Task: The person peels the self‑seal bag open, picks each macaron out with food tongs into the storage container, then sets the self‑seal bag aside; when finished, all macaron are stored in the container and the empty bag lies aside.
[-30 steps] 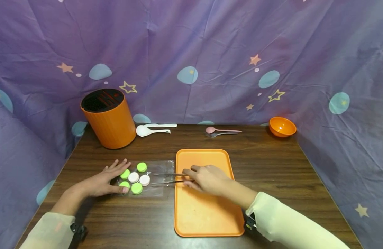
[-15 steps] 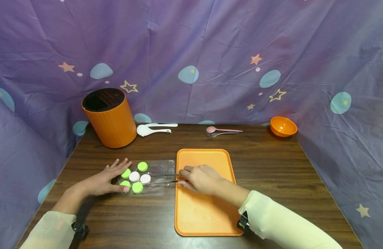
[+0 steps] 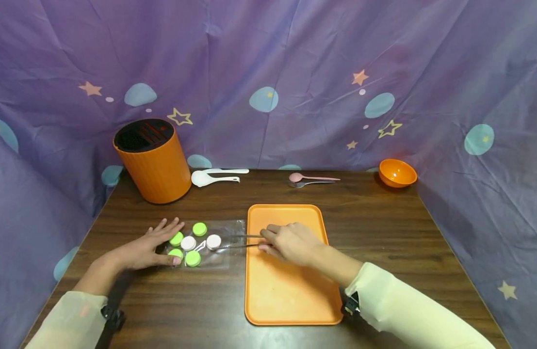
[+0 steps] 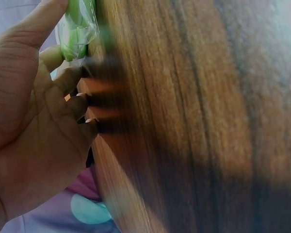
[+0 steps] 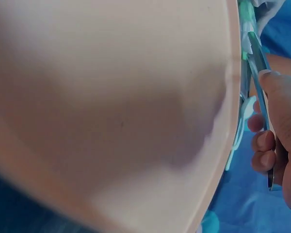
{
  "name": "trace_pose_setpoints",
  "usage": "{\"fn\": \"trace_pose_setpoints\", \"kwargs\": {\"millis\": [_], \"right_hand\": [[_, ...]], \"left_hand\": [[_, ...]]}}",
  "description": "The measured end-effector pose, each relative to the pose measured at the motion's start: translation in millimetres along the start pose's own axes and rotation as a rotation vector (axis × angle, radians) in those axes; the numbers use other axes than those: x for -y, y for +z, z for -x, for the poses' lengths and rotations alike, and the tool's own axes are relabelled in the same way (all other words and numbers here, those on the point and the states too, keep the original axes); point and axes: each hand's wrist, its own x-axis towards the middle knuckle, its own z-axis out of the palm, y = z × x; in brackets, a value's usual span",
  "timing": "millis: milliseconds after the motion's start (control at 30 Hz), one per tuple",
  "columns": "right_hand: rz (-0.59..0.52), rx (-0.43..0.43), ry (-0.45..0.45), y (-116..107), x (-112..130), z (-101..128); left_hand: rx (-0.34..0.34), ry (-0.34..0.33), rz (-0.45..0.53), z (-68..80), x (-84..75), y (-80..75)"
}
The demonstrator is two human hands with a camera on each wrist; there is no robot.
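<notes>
A clear plastic bag [image 3: 222,261] lies flat on the table, with several round lime-green pieces [image 3: 192,259] and two white ones on it or in it; I cannot tell which. My left hand [image 3: 148,249] rests at the bag's left end, fingers spread, thumb touching a green piece. In the left wrist view, the bag's edge and a green piece [image 4: 75,41] show by the thumb and index finger. My right hand [image 3: 294,245], above the orange tray [image 3: 290,300], grips metal tongs [image 5: 258,73]. Their tips reach left to a white piece [image 3: 213,242]; another white piece [image 3: 188,243] lies beside it.
An orange knife block [image 3: 156,169] stands at the back left, near two white spoons [image 3: 203,178]. Along the back lie a pink spoon [image 3: 296,177] and a metal fork [image 3: 300,184]. An orange bowl [image 3: 397,173] sits in the back right corner, by the purple curtain [image 3: 268,48].
The tongs and right hand have shifted slightly right, and one white piece has moved right, apart from the others. A small white mark now shows in the gap. My left hand stays put.
</notes>
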Motion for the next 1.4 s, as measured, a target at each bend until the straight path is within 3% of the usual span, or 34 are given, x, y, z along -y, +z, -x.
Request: {"fn": "trace_pose_setpoints", "kwargs": {"millis": [200, 500, 867, 1400], "right_hand": [[0.056, -0.044, 0.002, -12, -11, 9], [0.076, -0.026, 0.066, -24, -31, 35], [0.112, -0.053, 0.157, -21, -59, 65], [0.088, 0.010, 0.223, -9, -63, 64]], "left_hand": [[0.006, -0.009, 0.001, -1.3, -1.2, -1.1], [0.007, -0.017, 0.001, -2.0, -0.9, -0.1], [0.011, -0.033, 0.013, -2.1, -2.6, 0.8], [0.002, -0.011, 0.011, -1.2, -3.5, 1.3]]}}
